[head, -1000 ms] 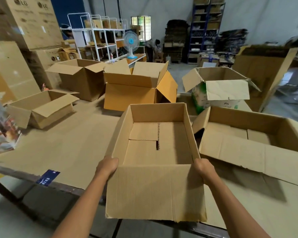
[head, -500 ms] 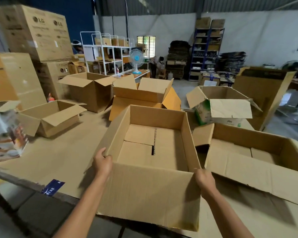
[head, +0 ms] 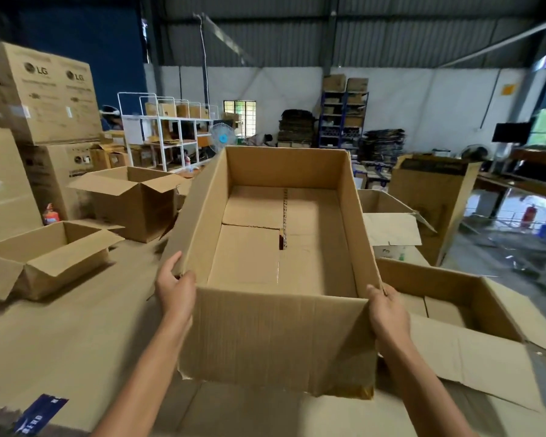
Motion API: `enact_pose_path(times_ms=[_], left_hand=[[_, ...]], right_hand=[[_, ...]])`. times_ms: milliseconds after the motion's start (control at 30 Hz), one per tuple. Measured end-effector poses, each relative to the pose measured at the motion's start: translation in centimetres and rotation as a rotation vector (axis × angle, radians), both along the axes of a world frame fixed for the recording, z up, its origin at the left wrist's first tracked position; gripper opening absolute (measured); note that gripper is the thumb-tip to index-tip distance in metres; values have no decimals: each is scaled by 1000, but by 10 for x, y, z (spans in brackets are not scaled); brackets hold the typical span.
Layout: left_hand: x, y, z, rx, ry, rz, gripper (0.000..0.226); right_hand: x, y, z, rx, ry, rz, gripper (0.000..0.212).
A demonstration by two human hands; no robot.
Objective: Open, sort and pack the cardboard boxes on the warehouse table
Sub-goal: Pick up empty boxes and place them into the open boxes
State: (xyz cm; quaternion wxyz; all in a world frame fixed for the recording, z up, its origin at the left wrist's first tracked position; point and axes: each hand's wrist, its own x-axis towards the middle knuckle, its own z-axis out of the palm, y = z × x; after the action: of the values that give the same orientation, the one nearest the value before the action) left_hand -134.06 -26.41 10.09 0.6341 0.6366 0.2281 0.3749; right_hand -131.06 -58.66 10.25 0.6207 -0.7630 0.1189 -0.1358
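I see the empty cardboard box (head: 275, 335) held tilted toward me, the table (head: 60, 335) below it. The left hand (head: 175, 288) grips its near-left corner and the right hand (head: 388, 313) its near-right corner. Just to its right is a flapped open box (head: 473, 310).

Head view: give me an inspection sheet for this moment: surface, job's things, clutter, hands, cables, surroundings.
Surface: table covered with brown cardboard.
Job's things: held box open, empty; other open boxes: left box, back box, right box.
Clutter: blue label at the table's near edge.
Hands: left hand and right hand each grip a near corner of the held box.
Cables: nothing seen.
Surroundings: LG cartons, white rack, fan, blue shelving.
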Motion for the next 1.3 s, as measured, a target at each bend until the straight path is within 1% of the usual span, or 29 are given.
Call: enact_pose_path(times_ms=[67,167,233,367,467,567,633,867,1067,1167,1300], left_hand=[[9,-23,7,-10,-39,-28,51],[16,-66,15,-39,-99,-73,50],[20,-100,20,-51,-129,-103,49],[31,-176,30,-83,-153,-174,49],[39,-243,37,-108,-175,-255,50],[42,-317,43,-112,-195,-337,52],[43,-367,46,-109,-206,-379,52],[38,-533,40,-100,-202,-530,53],[33,-653,25,-88,-133,-670,53],[32,-710,17,-69,-88,-732,51],[32,-782,-2,-39,-50,-818,48]], right_hand=[[-2,-22,9,7,-50,-40,23],[-13,-63,21,21,-125,-118,13],[-24,-94,30,9,-164,-170,15],[-40,-167,38,16,-180,-300,25],[-58,-232,44,36,-204,-338,23],[-81,-300,48,73,-232,-420,22],[-97,-343,49,96,-250,-475,26],[-151,-480,43,79,-256,-723,35],[-198,-569,25,49,-185,-889,23],[-215,-607,12,69,-143,-994,30],[-224,-662,-8,49,-87,-1122,23]])
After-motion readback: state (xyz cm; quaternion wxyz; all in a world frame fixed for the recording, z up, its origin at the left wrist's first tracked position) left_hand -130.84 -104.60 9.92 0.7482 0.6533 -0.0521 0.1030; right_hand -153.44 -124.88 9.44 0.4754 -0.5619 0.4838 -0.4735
